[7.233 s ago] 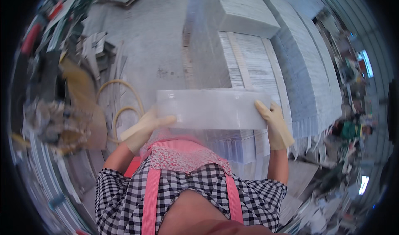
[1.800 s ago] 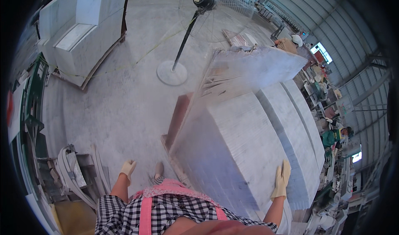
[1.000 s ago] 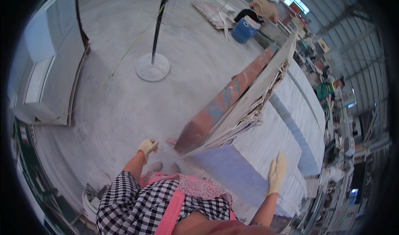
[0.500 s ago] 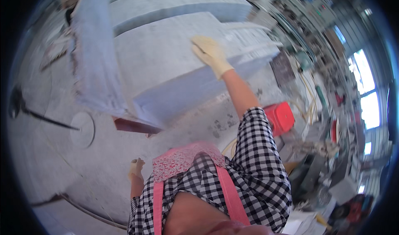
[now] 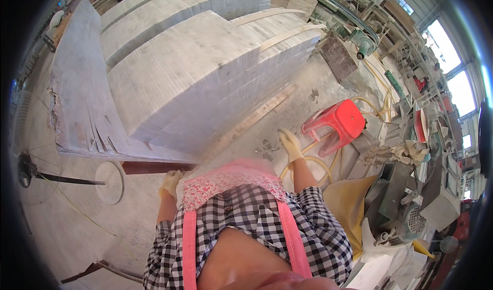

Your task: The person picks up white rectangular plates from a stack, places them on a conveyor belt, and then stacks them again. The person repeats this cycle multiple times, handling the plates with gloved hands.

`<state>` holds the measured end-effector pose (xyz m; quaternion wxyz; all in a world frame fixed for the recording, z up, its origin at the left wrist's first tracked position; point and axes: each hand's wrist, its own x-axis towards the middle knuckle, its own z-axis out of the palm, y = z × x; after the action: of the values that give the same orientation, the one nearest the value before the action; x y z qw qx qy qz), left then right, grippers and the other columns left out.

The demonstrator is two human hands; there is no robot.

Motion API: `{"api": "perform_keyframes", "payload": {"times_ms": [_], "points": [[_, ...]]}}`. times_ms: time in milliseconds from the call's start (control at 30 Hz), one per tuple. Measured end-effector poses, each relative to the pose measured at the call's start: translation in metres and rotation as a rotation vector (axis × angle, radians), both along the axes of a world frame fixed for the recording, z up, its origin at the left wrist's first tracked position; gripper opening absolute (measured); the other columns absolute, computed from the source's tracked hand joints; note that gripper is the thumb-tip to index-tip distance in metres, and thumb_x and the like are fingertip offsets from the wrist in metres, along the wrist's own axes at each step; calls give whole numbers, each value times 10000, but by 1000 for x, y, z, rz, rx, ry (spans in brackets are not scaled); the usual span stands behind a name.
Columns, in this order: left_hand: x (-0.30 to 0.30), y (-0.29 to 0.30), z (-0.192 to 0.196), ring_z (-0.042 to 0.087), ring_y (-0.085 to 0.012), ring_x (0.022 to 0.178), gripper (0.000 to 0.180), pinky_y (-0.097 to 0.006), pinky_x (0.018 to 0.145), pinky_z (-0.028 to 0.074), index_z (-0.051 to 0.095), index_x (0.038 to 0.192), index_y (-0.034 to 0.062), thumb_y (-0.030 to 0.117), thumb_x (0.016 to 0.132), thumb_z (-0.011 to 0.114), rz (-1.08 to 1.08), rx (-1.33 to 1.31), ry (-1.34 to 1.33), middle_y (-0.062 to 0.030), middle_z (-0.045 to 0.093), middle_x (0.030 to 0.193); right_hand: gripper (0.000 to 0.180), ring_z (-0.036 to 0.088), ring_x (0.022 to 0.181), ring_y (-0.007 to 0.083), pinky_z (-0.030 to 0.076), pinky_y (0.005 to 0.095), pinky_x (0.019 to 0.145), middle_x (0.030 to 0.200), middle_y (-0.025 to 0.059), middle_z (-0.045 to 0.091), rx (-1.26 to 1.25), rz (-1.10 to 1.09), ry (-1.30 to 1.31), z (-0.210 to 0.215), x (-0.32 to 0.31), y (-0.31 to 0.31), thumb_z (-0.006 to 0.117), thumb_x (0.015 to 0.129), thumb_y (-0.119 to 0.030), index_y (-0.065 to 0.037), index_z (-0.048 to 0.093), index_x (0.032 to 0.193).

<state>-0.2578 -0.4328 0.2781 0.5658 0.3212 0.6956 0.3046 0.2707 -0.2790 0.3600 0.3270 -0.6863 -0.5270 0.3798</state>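
My right hand (image 5: pixel 291 145), in a cream glove, hangs low over the floor beside the red plastic stool (image 5: pixel 339 119). Its fingers point forward, and I see nothing in them. Nearer my left side, my left hand (image 5: pixel 170 182) wears a similar glove, with its fingers curled in and nothing showing in them. It is close to a reddish-brown bar (image 5: pixel 154 168) under the corner of a pale board (image 5: pixel 79 90). Ahead stands a large stack of curved grey-white stone slabs (image 5: pixel 179 66), apart from both hands.
A round white base with a dark pole (image 5: pixel 110 182) stands at left. Yellow hose (image 5: pixel 322 176) loops on the floor beside the stool. Machine parts, including a greenish motor (image 5: pixel 413 220), crowd the right side. Thin curved strips (image 5: pixel 287 36) lie on the stack's far right part.
My right hand has left the top of the slab stack and come down and back beside the stool. My left hand has shifted slightly forward, and the view has turned.
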Motion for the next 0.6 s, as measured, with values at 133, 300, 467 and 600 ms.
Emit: {"api": "perform_keyframes", "payload": {"times_ms": [133,300,467,600], "points": [[43,33,4,618,-133,777,331,-313,707,501,678,946,4,321,984,594,12,83,42,-53,687,877,369,642,1067,293,509,376,885,1241,148,670,-471,-221,-405,-93,115,-138,599,958,-220,-37,628,1277],[56,45,1,577,-173,801,313,-361,744,461,657,923,27,337,912,615,-184,-20,222,-49,617,813,367,647,1071,288,520,369,860,1256,150,659,-646,-411,-377,-108,155,-237,573,960,-235,-51,620,1273],[68,49,-4,591,-191,850,339,-372,774,465,692,943,34,361,869,640,-172,-130,197,-82,644,857,365,652,1074,283,531,362,835,1271,151,649,-519,-432,-313,-73,144,-191,548,962,-251,-65,612,1270],[87,42,11,594,-195,729,351,-380,701,480,678,862,-10,328,897,588,-89,111,138,-55,629,747,365,656,1077,279,540,356,814,1283,153,641,-410,-347,-208,-28,129,-132,528,963,-263,-77,606,1267]]}}
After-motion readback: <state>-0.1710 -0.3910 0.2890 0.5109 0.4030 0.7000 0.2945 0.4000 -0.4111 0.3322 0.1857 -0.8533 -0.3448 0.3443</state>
